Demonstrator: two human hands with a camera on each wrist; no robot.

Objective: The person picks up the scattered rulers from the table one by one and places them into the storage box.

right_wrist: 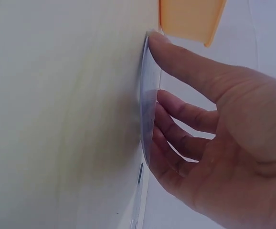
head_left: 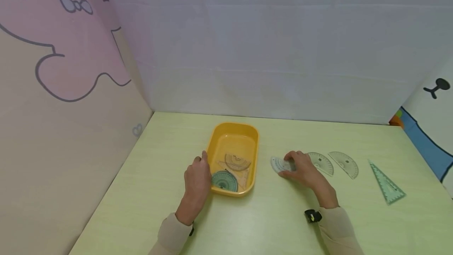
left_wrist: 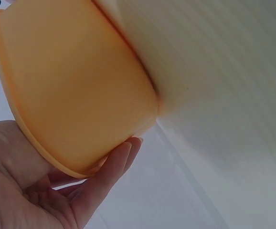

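My left hand (head_left: pixel 197 176) grips the left rim of a yellow plastic tray (head_left: pixel 240 126). In the left wrist view its fingers (left_wrist: pixel 111 174) curl against the tray's outer wall (left_wrist: pixel 80 90). Inside the tray lie a green protractor (head_left: pixel 225 181), a clear semicircular protractor (head_left: pixel 236 163) and a clear set square (head_left: pixel 244 177), partly overlapping. Right of the tray, my right hand (head_left: pixel 301 169) holds a clear protractor (head_left: pixel 277 164) between thumb and fingers by its edges. The right wrist view shows this protractor (right_wrist: pixel 148 95) close against the tabletop; the hand covers part of it from above.
Two more clear protractors, one nearer (head_left: pixel 323 163) and one farther right (head_left: pixel 345 163), lie flat beyond my right hand. A green triangular set square (head_left: pixel 387 186) rests at the far right. Fabric walls (head_left: pixel 269 93) border the pale table (head_left: pixel 141 215) at its back and sides.
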